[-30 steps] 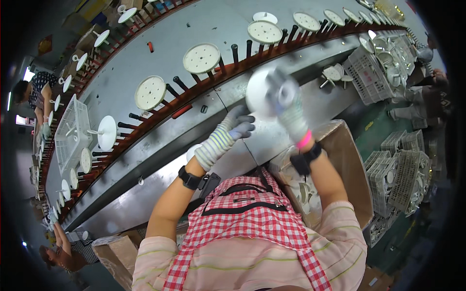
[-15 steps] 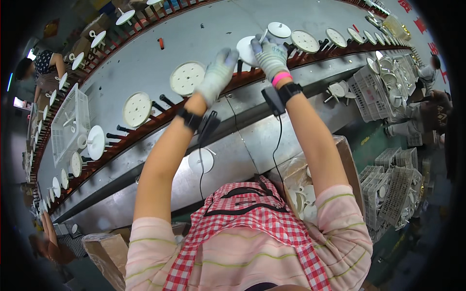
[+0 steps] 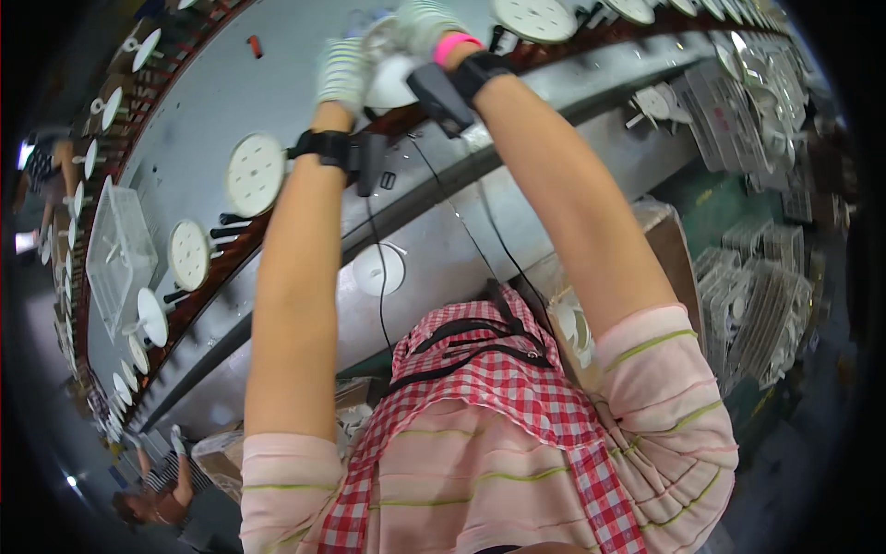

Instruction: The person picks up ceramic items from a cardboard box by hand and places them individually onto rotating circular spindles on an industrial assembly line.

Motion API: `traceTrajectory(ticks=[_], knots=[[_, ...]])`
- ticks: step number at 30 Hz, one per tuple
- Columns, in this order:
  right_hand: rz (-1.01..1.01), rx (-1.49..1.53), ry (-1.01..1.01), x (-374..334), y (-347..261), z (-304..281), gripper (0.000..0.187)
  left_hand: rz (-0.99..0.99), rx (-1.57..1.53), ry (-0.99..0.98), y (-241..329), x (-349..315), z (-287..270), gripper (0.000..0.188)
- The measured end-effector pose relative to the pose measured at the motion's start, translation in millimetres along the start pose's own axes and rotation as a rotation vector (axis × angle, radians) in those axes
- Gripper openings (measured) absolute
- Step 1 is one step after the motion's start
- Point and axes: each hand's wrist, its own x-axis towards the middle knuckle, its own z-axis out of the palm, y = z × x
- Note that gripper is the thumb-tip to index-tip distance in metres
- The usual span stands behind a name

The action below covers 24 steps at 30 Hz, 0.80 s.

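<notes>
At the top edge, my gloved left hand [image 3: 343, 78] is beside a white disc [image 3: 392, 85] on the rack. Its fingers are smeared by motion, so its grip is unclear. From the other side my gloved right hand [image 3: 426, 26], with a pink band at the wrist, reaches over the same disc. Those fingers look curled round something pale that blur hides. A white disc with small holes [image 3: 256, 175] stands on the rack left of my left hand, and another perforated disc [image 3: 535, 17] is right of my right hand.
A curved row of dark pegs carries several white discs. A white plastic basket [image 3: 120, 258] sits on the grey surface at left. One white disc [image 3: 379, 270] lies on the metal ledge near me. Stacked crates [image 3: 757, 314] are at right. Another person [image 3: 166, 485] is at lower left.
Both hands have shifted up and left in view and drawn together around one disc. The view has also shifted, moving the discs on the rack within it.
</notes>
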Motion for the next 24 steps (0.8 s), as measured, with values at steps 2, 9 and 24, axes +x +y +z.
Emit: traceTrajectory(ticks=[2,9,24], knots=[[0.066,-0.365,0.047,19,-7,-6,0.033,0.374,-0.087,0.106,-58,25,30,0.037],[-0.191,0.464,0.334,-145,-59,61,0.029,0.256,-0.467,0.356,-99,-52,2,0.038],[1.435,0.175,0.39,-666,275,172,0.044,-0.128,-0.304,-0.453,-52,-319,86,0.044]])
